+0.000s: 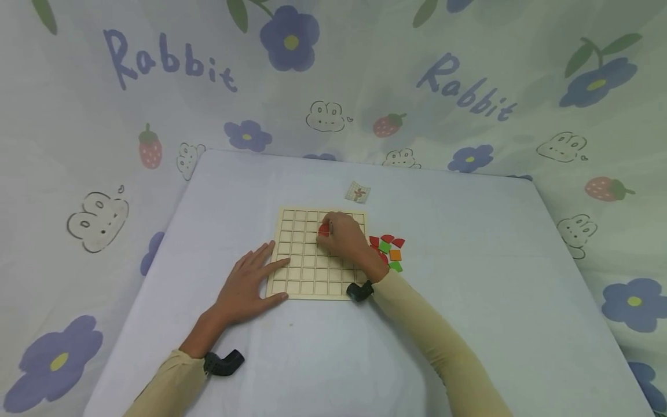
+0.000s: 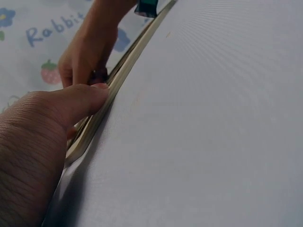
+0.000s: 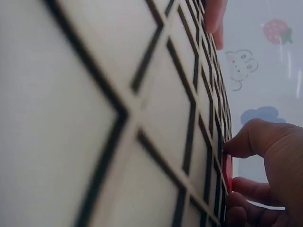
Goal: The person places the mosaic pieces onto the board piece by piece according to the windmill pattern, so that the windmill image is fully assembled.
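A wooden grid board (image 1: pixel 297 282) with square cells lies on the white table. My left hand (image 1: pixel 247 288) rests along its left edge with the fingers spread, and the thumb (image 2: pixel 90 100) lies on the rim in the left wrist view. Over the upper middle cells, my right hand (image 1: pixel 344 236) pinches a red piece (image 1: pixel 323 230) between thumb and fingers. In the right wrist view the red piece (image 3: pixel 227 171) sits right at the board's surface, partly hidden by the fingertips.
Loose red pieces (image 1: pixel 387 238), green pieces (image 1: pixel 384 247) and an orange square (image 1: pixel 395 255) lie just right of the board, near my right forearm. Behind the board is a small card (image 1: pixel 358 192) with a printed pattern. A patterned curtain (image 1: pixel 333 75) surrounds the table.
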{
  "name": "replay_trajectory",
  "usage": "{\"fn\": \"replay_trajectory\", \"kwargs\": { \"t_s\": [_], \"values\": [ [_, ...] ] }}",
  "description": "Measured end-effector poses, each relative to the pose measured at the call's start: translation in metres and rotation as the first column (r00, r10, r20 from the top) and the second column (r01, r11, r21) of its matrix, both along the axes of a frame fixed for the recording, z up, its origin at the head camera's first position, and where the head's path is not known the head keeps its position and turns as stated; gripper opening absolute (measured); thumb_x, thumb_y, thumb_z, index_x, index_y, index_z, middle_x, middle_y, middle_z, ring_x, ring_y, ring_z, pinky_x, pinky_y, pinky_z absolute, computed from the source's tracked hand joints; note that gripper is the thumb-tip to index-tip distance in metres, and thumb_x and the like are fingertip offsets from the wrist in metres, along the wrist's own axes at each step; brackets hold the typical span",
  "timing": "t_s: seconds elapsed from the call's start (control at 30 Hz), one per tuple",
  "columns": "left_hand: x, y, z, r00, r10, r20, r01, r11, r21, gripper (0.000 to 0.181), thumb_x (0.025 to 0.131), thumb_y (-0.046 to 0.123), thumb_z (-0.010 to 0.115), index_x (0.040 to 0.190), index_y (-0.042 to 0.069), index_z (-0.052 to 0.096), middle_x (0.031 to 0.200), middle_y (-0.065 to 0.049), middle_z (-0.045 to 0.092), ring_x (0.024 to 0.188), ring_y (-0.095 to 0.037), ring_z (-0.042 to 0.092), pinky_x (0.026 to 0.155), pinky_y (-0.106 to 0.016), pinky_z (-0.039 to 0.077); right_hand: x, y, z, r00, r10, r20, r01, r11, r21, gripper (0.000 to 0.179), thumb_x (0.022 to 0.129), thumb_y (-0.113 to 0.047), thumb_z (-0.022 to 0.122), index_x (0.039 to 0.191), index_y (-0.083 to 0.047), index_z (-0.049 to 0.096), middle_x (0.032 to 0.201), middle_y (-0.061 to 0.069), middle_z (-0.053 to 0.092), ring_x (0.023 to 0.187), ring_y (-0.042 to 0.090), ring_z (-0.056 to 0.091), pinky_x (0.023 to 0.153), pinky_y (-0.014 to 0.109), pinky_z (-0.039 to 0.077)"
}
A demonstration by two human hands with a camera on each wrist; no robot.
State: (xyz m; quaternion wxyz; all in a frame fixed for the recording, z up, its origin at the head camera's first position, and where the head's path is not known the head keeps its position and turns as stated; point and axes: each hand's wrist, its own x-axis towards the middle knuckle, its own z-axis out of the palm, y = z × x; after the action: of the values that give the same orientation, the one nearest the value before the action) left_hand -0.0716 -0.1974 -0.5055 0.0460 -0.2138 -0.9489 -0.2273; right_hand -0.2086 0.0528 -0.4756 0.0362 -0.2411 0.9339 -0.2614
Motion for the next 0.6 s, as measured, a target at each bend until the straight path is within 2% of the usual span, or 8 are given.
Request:
{"fn": "replay_trajectory", "kwargs": {
  "t_s": [0.27,0.47,0.6],
  "values": [
    [0.000,-0.001,0.002,1.000,0.001,0.007,-0.001,1.000,-0.011,0.072,0.084,0.062,0.065,0.144,0.025,0.052,0.160,-0.013,0.023,0.147,-0.029,0.017,0.116,-0.050,0.015,-0.002,-0.001,0.007,0.995,-0.016,0.094,0.018,1.000,-0.017,0.034,0.089,-0.025,0.072,0.115,-0.004,0.067,0.070,0.000,0.058,0.062,0.015,0.052,0.055,0.026,0.042],
    [0.000,-0.002,-0.001,1.000,0.000,-0.005,0.000,1.000,-0.007,0.072,0.084,0.063,0.064,0.144,0.026,0.052,0.160,-0.013,0.023,0.147,-0.029,0.017,0.116,-0.051,0.016,0.002,0.007,0.008,0.993,-0.020,0.114,0.027,0.998,-0.056,0.041,0.090,-0.030,0.072,0.122,-0.005,0.066,0.069,-0.002,0.058,0.060,0.014,0.052,0.054,0.028,0.043],
    [0.000,-0.001,-0.003,1.000,0.005,-0.015,-0.005,1.000,0.001,0.072,0.083,0.063,0.065,0.144,0.027,0.052,0.160,-0.012,0.023,0.147,-0.028,0.017,0.115,-0.051,0.016,0.003,0.022,0.010,0.996,-0.035,0.087,0.043,0.995,-0.088,0.042,0.090,-0.026,0.072,0.125,-0.003,0.065,0.068,-0.001,0.058,0.058,0.015,0.052,0.053,0.029,0.044]
  ]
}}
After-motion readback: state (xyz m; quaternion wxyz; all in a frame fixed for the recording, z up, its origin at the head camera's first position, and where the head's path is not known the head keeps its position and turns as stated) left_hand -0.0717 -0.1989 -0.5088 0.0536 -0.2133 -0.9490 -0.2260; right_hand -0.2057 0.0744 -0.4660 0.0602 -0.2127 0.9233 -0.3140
